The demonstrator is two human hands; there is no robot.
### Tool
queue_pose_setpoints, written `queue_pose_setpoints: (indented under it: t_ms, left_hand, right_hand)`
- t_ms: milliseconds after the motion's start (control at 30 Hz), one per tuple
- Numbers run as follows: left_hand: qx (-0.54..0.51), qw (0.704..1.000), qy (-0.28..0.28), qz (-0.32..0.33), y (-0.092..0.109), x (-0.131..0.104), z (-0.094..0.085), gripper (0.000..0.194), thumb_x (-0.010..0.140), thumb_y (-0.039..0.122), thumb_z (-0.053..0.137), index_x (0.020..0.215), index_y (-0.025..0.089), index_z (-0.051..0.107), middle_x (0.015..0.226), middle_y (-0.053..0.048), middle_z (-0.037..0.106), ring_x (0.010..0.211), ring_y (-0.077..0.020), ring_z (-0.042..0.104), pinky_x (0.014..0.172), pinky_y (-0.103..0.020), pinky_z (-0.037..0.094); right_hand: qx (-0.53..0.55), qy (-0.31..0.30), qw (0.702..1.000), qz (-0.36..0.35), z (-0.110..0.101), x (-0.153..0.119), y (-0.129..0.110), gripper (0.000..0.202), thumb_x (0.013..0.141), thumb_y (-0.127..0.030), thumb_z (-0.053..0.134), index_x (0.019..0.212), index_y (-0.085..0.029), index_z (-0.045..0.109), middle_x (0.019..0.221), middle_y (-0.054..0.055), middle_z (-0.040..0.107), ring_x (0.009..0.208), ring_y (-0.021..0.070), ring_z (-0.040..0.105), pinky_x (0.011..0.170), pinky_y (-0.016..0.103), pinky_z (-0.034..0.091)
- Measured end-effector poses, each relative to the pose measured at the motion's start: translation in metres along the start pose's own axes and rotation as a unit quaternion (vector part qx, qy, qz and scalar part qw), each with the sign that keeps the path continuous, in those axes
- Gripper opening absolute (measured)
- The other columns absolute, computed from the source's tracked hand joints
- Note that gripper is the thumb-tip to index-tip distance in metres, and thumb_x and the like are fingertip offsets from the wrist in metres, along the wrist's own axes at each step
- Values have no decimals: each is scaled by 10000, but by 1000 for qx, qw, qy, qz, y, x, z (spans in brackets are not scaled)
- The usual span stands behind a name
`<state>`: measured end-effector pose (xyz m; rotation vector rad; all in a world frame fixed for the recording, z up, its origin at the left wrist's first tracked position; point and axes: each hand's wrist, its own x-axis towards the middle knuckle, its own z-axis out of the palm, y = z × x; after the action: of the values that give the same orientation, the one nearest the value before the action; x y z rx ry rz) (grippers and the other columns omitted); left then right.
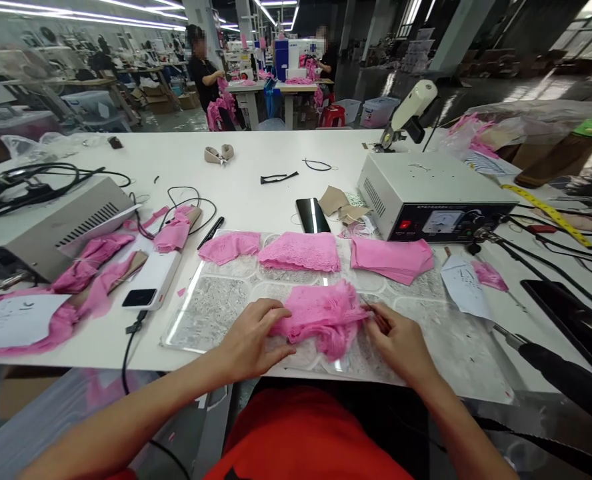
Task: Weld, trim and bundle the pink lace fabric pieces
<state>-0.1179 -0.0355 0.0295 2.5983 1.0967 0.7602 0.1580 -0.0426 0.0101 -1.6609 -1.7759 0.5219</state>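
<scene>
A crumpled piece of pink lace fabric (321, 310) lies on a clear patterned mat (221, 300) in front of me. My left hand (253, 337) rests at the fabric's left edge, thumb and forefinger spread apart. At its right edge, my right hand (401, 340) is closed around a small pointed tool (383, 323), whose tip meets the lace. Its kind is mostly hidden by my fingers. Behind the crumpled piece lie a small pink piece (229, 247), a lace-edged stack (300, 252) and a flat pink stack (392, 259).
Grey boxes with cables stand left (76, 220) and right, the right one a control unit (431, 200) with a dial. A phone (313, 215), a white power bank (151, 280) and a black-handled tool (551, 367) lie around the mat. Two people work at machines beyond.
</scene>
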Motion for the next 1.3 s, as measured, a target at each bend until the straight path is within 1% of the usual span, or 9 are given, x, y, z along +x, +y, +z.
queue_pose_setpoints:
  t_ms: [100, 167, 333, 567, 700, 867, 1033, 1200, 1300]
  left_hand:
    - [40, 999, -26, -5, -5, -10, 1, 448, 791, 419, 642, 1126, 149, 514, 1093, -139, 567, 999, -255, 546, 836, -403, 479]
    - [67, 997, -29, 7, -7, -11, 5, 350, 827, 363, 607, 1101, 159, 531, 1081, -128, 573, 977, -247, 546, 827, -401, 468]
    - [62, 996, -36, 47, -7, -7, 11, 126, 912, 203, 469, 965, 177, 579, 952, -73, 606, 896, -176, 560, 814, -334, 439]
    - [42, 993, -57, 92, 3, 2, 13, 171, 891, 247, 517, 1023, 166, 589, 999, -88, 604, 928, -185, 547, 840, -334, 411]
    - [31, 988, -97, 116, 8, 8, 18, 171, 909, 211, 460, 891, 166, 624, 913, -69, 621, 836, -160, 553, 815, -315, 404]
    - [-33, 990, -130, 47, 17, 19, 18, 248, 869, 387, 542, 855, 166, 654, 846, -67, 624, 819, -176, 575, 775, -297, 432]
    - [0, 974, -228, -2, 23, 33, 17, 144, 833, 274, 582, 807, 164, 671, 778, -50, 626, 731, -177, 583, 668, -267, 434]
    - [-41, 956, -286, -53, 26, 47, 11, 175, 820, 162, 549, 705, 157, 680, 681, -32, 636, 647, -147, 555, 603, -230, 375]
    - [-114, 944, -288, -114, 24, 52, 11, 182, 792, 133, 556, 661, 143, 683, 608, -6, 621, 572, -112, 501, 568, -213, 338]
  right_hand:
    - [-8, 1, 1000, -29, 2, -12, -11, 488, 791, -415, 569, 1196, -145, 578, 599, -11, 608, 488, 134, 529, 509, 242, 455]
    - [-13, -27, 996, -89, 10, -19, -16, 546, 779, -385, 597, 1268, -152, 527, 831, 55, 705, 649, 172, 647, 607, 262, 523]
    - [-65, -28, 980, -187, 17, -15, 6, 353, 784, -154, 461, 1080, -183, 649, 1011, 64, 719, 865, 189, 694, 740, 275, 557]
    - [-119, -10, 985, -125, -7, -15, 29, 496, 769, -200, 503, 1264, -180, 535, 1009, 48, 716, 728, 169, 687, 641, 263, 546]
    - [-135, 11, 985, -107, -6, -6, 34, 421, 737, -161, 454, 1114, -193, 637, 955, 57, 715, 745, 182, 668, 656, 275, 517]
    - [-153, 6, 988, 13, -25, -1, 44, 508, 707, -241, 485, 1200, -167, 579, 651, -7, 606, 546, 156, 561, 527, 253, 413]
    - [-31, 49, 994, 90, -30, -31, 26, 303, 754, -368, 505, 907, -164, 667, 461, -67, 362, 419, 106, 406, 466, 222, 359]
    - [176, -138, 969, 103, 0, -62, -14, 312, 800, -419, 511, 786, -165, 691, 623, 22, 639, 549, 152, 567, 519, 235, 434]
    - [213, -178, 955, 105, 17, -65, -31, 327, 826, -428, 498, 768, -169, 690, 711, 42, 687, 647, 183, 611, 603, 261, 461]
